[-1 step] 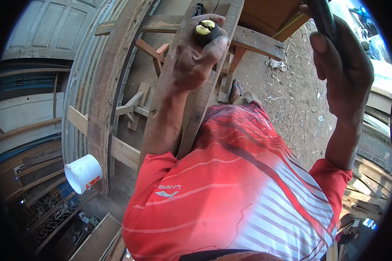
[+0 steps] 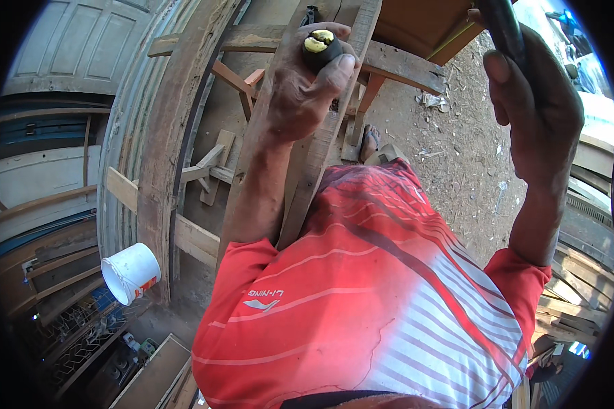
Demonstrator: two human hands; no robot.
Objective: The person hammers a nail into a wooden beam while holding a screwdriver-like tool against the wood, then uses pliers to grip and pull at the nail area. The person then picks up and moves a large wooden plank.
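My left hand [image 2: 305, 88] is closed round a thick black handle [image 2: 320, 60] over the wooden bench. The handle's yellow butt end faces up and has a dark split across it. Whatever lies below my fist is hidden, so the kind of tool cannot be told. At the upper right my raised right hand [image 2: 540, 112] grips a dark round bar or handle [image 2: 499, 24], with the thumb along its side. The bar runs up out of the picture, and its far end does not show. Long wooden beams [image 2: 344, 88] of the bench lie under and beside my left hand.
A white bucket [image 2: 131, 273] stands at the left beside a long plank [image 2: 162, 170]. Panelled doors [image 2: 82, 41] and timber lean at the far left. A crosspiece [image 2: 402, 67] juts right from the bench. Wood shavings litter the dirt floor [image 2: 450, 157]; more planks [image 2: 573, 279] lie at right.
The handle in my left hand has tipped very slightly to the left and up. My right hand and its bar have shifted a touch left. Both grips stay the same.
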